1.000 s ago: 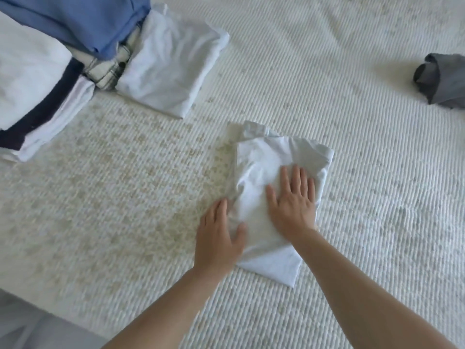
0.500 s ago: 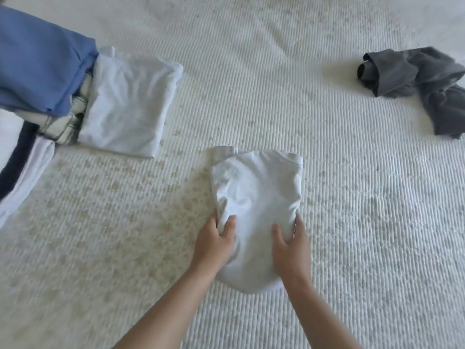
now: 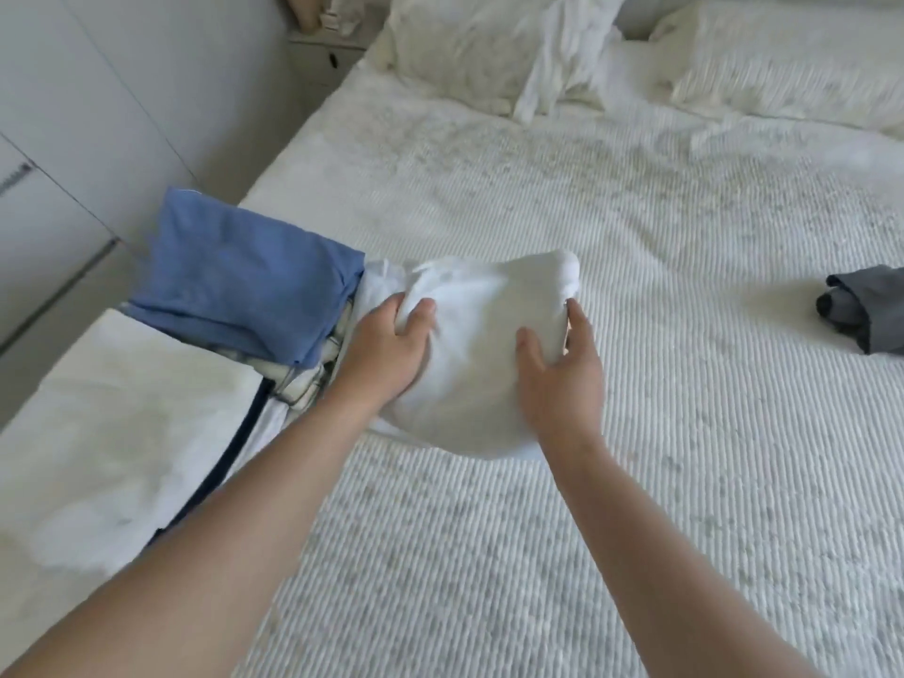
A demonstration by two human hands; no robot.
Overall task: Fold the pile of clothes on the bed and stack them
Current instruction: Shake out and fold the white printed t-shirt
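A folded white garment [image 3: 482, 345] is lifted off the bed, held between both hands. My left hand [image 3: 386, 349] grips its left edge with thumb on top. My right hand [image 3: 562, 374] grips its right edge, fingers wrapped under. Just left of it lies a stack of folded clothes: a blue garment [image 3: 244, 281] on top, plaid fabric [image 3: 313, 379] beneath, and a white piece with a dark navy band [image 3: 122, 433] nearer me. A crumpled grey garment [image 3: 866, 310] lies unfolded at the right edge of the bed.
The white textured bedspread [image 3: 636, 482] stretches all around. Pillows [image 3: 489, 46] and a rumpled white cloth [image 3: 562, 51] lie at the head of the bed. A white wardrobe [image 3: 73, 139] stands left of the bed.
Both hands went from pressing the white garment flat to gripping its sides, then lifted it off the bed and carried it left toward the stack. The view tilted up.
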